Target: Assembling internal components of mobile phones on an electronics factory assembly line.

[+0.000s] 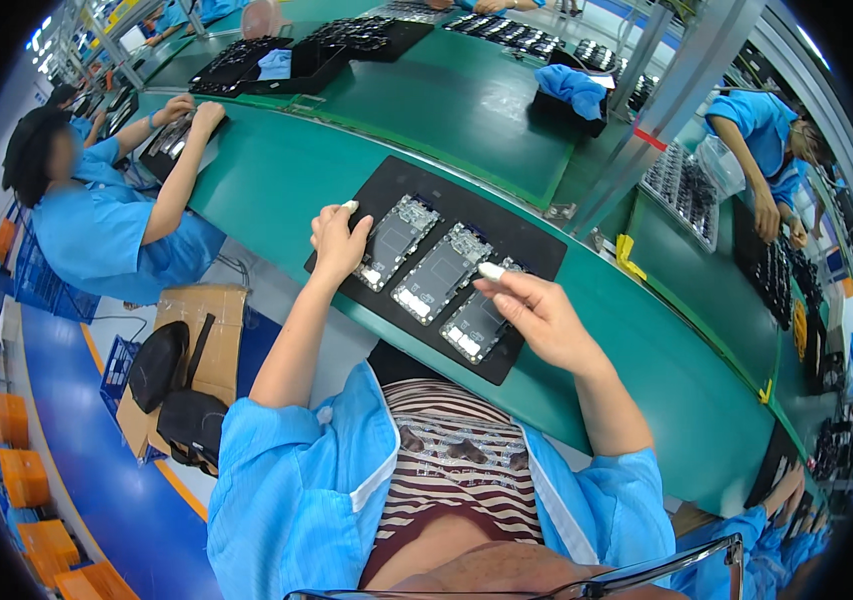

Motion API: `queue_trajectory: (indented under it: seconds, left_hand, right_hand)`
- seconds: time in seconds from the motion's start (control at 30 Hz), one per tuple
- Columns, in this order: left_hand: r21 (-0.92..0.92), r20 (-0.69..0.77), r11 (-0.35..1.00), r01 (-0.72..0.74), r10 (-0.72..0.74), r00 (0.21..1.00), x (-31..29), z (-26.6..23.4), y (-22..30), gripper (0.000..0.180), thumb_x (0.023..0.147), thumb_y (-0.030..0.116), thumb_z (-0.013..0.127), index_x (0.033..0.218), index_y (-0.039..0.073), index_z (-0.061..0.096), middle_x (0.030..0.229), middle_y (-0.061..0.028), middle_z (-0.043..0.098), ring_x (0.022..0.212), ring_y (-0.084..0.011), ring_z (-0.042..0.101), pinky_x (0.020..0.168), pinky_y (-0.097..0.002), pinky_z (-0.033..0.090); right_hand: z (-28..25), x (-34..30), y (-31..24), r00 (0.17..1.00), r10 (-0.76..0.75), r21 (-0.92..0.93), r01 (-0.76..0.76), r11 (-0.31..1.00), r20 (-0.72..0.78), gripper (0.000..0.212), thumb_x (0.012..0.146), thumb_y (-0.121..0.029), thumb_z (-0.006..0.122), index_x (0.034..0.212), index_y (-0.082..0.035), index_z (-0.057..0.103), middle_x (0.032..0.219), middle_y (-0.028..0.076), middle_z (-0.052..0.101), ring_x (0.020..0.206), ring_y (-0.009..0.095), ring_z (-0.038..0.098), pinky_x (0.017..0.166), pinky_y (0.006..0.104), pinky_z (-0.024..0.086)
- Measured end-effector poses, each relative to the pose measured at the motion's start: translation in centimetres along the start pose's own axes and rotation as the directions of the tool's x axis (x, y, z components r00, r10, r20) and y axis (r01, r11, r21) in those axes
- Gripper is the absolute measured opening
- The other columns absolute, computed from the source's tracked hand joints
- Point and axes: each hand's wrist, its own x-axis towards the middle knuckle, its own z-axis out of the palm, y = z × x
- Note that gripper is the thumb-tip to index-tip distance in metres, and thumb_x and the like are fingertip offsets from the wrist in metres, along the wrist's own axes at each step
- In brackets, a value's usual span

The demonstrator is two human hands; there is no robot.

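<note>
Three opened phone bodies with exposed circuit boards lie side by side, slanted, on a black mat (386, 185). My left hand (338, 242) is open at the mat's left side, thumb and index finger apart, beside the left phone body (398, 240). The middle phone body (439, 272) lies untouched between my hands. Over the upper part of the right phone body (474, 325) is my right hand (541, 312), its thumb and index finger drawn together. Whatever they pinch, if anything, is too small to make out. White finger covers show on both hands.
The mat rests on a green conveyor belt (686, 385). Behind it, a green bench (426, 110) holds black trays and a blue cloth (571, 90). A metal post (686, 90) rises at right. Co-workers sit left (96, 215) and right (761, 130). Bags (191, 425) lie on cardboard at left.
</note>
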Motion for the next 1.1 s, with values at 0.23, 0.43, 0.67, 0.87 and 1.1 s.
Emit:
queue_trajectory:
  seconds: [0.23, 0.43, 0.67, 0.87, 1.1]
  left_hand:
    - [-0.238, 0.133, 0.968, -0.072, 0.107, 0.985, -4.7, 1.4, 4.2, 0.038, 0.09, 0.031, 0.052, 0.118, 0.007, 0.058, 0.119, -0.0159, 0.049, 0.11, -0.0326, 0.042, 0.096, -0.0441, 0.031]
    - [-0.63, 0.352, 0.77, -0.101, 0.398, 0.847, -9.2, 3.5, 10.3, 0.045, 0.099, 0.032, 0.035, 0.123, -0.002, 0.052, 0.121, -0.0208, 0.05, 0.116, -0.0338, 0.042, 0.102, -0.0401, 0.029]
    - [-0.737, 0.567, 0.672, 0.076, 0.554, 0.609, -9.0, 5.2, 12.7, 0.059, 0.1, 0.044, 0.026, 0.135, -0.001, 0.041, 0.136, -0.0158, 0.042, 0.124, -0.027, 0.034, 0.107, -0.0366, 0.025]
    - [-0.736, 0.499, 0.662, -0.145, 0.674, 0.544, -7.6, 6.2, 11.9, 0.068, 0.098, 0.051, 0.023, 0.14, -0.002, 0.032, 0.134, -0.014, 0.048, 0.126, -0.0272, 0.038, 0.109, -0.0405, 0.022]
    - [-0.795, 0.423, 0.598, -0.102, 0.666, 0.615, -7.8, 6.5, 10.1, 0.052, 0.098, 0.029, 0.041, 0.138, -0.003, 0.034, 0.119, -0.0141, 0.058, 0.117, -0.0245, 0.046, 0.103, -0.0355, 0.031]
  right_hand:
    - [0.7, -3.2, -2.4, 0.997, -0.042, -0.281, 0.057, 0.958, 0.059, 0.03, 0.088, -0.011, 0.054, 0.114, 0.003, 0.058, 0.102, 0.018, 0.063, 0.089, 0.03, 0.062, 0.079, 0.0349, 0.047]
    - [3.6, -5.8, -0.1, 0.96, -0.18, -0.509, 0.048, 0.86, -0.214, 0.036, 0.082, -0.008, 0.06, 0.117, 0.0, 0.056, 0.108, 0.019, 0.06, 0.1, 0.035, 0.056, 0.087, 0.0406, 0.045]
    - [6.7, -4.7, 3.5, 0.869, -0.017, -0.729, -0.403, 0.554, -0.494, 0.064, 0.077, -0.015, 0.066, 0.132, 0.0, 0.037, 0.139, 0.028, 0.031, 0.128, 0.043, 0.032, 0.096, 0.0513, 0.031]
    - [6.6, -4.1, 5.1, 0.793, -0.058, -0.739, -0.535, 0.408, -0.606, 0.058, 0.073, -0.023, 0.064, 0.123, 0.0, 0.046, 0.129, 0.024, 0.042, 0.121, 0.034, 0.04, 0.085, 0.0443, 0.035]
    - [2.4, -5.8, 4.1, 0.744, 0.015, -0.721, -0.651, 0.237, -0.667, 0.036, 0.066, -0.024, 0.061, 0.096, -0.005, 0.055, 0.097, 0.011, 0.051, 0.095, 0.026, 0.049, 0.077, 0.0409, 0.035]
